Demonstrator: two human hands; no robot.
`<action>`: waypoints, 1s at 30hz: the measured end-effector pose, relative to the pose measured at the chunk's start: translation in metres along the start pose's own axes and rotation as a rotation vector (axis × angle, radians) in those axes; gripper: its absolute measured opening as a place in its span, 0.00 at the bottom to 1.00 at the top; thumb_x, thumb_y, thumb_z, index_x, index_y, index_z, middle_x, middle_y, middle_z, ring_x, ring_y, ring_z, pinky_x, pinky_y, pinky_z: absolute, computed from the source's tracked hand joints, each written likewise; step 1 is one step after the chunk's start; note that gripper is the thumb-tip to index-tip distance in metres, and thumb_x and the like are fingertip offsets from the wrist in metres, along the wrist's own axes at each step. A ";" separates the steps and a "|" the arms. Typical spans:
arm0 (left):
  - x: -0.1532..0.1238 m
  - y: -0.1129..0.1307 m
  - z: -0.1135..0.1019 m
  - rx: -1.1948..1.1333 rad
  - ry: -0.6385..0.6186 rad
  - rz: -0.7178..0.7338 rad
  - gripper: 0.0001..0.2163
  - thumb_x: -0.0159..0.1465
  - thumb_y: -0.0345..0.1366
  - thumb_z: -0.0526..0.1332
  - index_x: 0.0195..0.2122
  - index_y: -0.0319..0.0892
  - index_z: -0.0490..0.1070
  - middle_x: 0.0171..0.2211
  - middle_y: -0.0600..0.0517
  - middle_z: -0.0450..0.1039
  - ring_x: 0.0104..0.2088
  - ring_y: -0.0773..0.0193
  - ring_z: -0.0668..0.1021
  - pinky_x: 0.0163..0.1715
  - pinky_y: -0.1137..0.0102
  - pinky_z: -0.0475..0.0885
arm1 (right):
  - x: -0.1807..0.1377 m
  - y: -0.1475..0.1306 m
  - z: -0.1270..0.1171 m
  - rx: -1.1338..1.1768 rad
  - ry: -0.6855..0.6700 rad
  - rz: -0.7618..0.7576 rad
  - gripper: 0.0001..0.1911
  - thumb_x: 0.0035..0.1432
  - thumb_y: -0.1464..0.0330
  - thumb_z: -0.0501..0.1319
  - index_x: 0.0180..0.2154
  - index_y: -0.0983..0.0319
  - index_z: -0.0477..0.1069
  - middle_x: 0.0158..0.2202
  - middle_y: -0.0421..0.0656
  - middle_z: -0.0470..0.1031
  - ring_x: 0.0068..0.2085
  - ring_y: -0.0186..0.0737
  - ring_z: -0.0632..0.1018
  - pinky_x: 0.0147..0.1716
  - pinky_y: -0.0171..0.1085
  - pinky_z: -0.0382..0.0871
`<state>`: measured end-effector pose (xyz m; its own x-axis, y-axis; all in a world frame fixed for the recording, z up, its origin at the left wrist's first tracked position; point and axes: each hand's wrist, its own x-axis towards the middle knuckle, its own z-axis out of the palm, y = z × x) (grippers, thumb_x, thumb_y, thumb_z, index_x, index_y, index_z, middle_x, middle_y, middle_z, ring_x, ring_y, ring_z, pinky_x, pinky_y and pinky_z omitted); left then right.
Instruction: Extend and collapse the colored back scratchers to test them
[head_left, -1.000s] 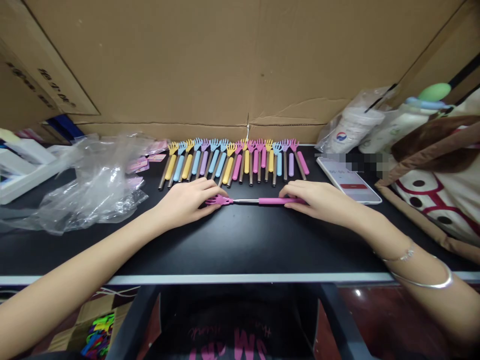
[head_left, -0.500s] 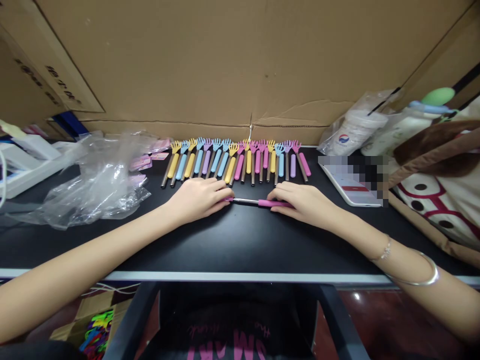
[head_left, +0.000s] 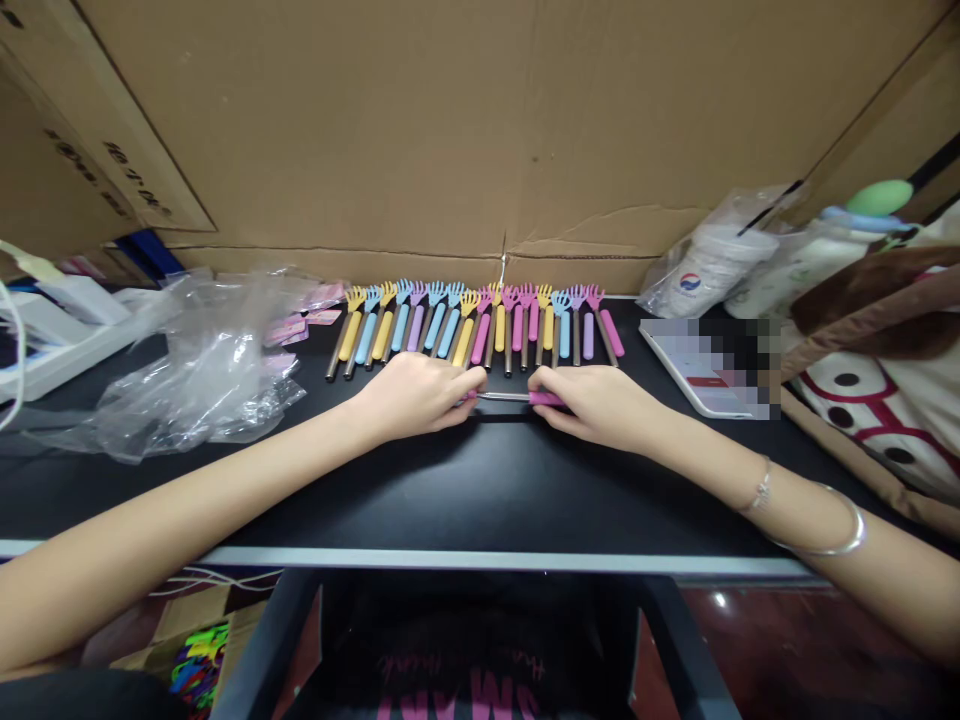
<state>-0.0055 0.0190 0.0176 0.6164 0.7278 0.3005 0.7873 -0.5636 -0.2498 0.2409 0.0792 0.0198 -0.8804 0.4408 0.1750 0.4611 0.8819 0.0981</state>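
Note:
Both hands hold one telescopic back scratcher (head_left: 504,397) level, just above the black tabletop. My left hand (head_left: 424,395) is closed around its pink end, so the claw is mostly hidden. At the other end, the fingers of my right hand (head_left: 592,400) wrap the pink handle (head_left: 544,398). A short length of silver rod shows between the hands. Beyond them, a row of back scratchers (head_left: 450,330) in yellow, blue, purple and pink lies side by side, claws pointing away from me.
Crumpled clear plastic bags (head_left: 202,350) and pink cards (head_left: 292,328) lie on the left, near a white power strip (head_left: 67,335). On the right are a phone (head_left: 697,375), a bagged cup (head_left: 709,270), a bottle (head_left: 840,250) and a cloth bag (head_left: 892,390). Cardboard (head_left: 465,130) stands behind.
My hands have come closer together, and less of the silver rod shows between them. The back scratcher is slightly raised, with a shadow beneath it.

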 end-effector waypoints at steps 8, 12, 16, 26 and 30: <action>0.000 -0.001 0.002 0.033 0.019 0.037 0.12 0.68 0.41 0.50 0.32 0.42 0.68 0.24 0.54 0.74 0.24 0.66 0.75 0.22 0.73 0.56 | 0.001 -0.003 0.002 -0.240 0.016 -0.066 0.18 0.67 0.61 0.47 0.33 0.62 0.69 0.24 0.43 0.73 0.23 0.34 0.70 0.26 0.35 0.50; -0.004 -0.002 -0.003 0.065 0.062 0.056 0.14 0.69 0.42 0.49 0.31 0.42 0.69 0.24 0.54 0.73 0.25 0.66 0.75 0.24 0.72 0.58 | -0.001 -0.004 -0.002 -0.296 0.087 -0.093 0.19 0.67 0.62 0.46 0.32 0.62 0.70 0.23 0.42 0.71 0.23 0.33 0.69 0.27 0.35 0.51; -0.006 -0.005 -0.011 0.118 0.098 0.065 0.15 0.69 0.42 0.48 0.32 0.43 0.70 0.23 0.54 0.73 0.25 0.66 0.75 0.24 0.71 0.58 | -0.004 -0.004 -0.010 -0.350 0.138 -0.082 0.20 0.67 0.61 0.46 0.30 0.61 0.70 0.22 0.42 0.70 0.23 0.33 0.67 0.28 0.36 0.52; -0.021 -0.029 -0.028 0.354 0.263 0.146 0.14 0.69 0.40 0.50 0.30 0.45 0.71 0.21 0.55 0.70 0.24 0.67 0.74 0.25 0.71 0.60 | -0.023 0.020 -0.024 -0.573 0.301 -0.157 0.16 0.65 0.65 0.50 0.26 0.60 0.67 0.20 0.37 0.69 0.25 0.32 0.66 0.28 0.35 0.52; -0.031 -0.040 -0.034 0.432 0.297 0.152 0.14 0.69 0.40 0.50 0.29 0.45 0.71 0.20 0.55 0.69 0.23 0.66 0.73 0.24 0.71 0.60 | -0.031 0.032 -0.031 -0.683 0.352 -0.176 0.16 0.64 0.65 0.52 0.25 0.60 0.66 0.20 0.37 0.68 0.26 0.32 0.66 0.28 0.35 0.52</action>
<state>-0.0561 0.0060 0.0497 0.7491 0.4738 0.4631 0.6510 -0.3968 -0.6471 0.2861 0.0890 0.0479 -0.9123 0.1250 0.3899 0.3851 0.5853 0.7135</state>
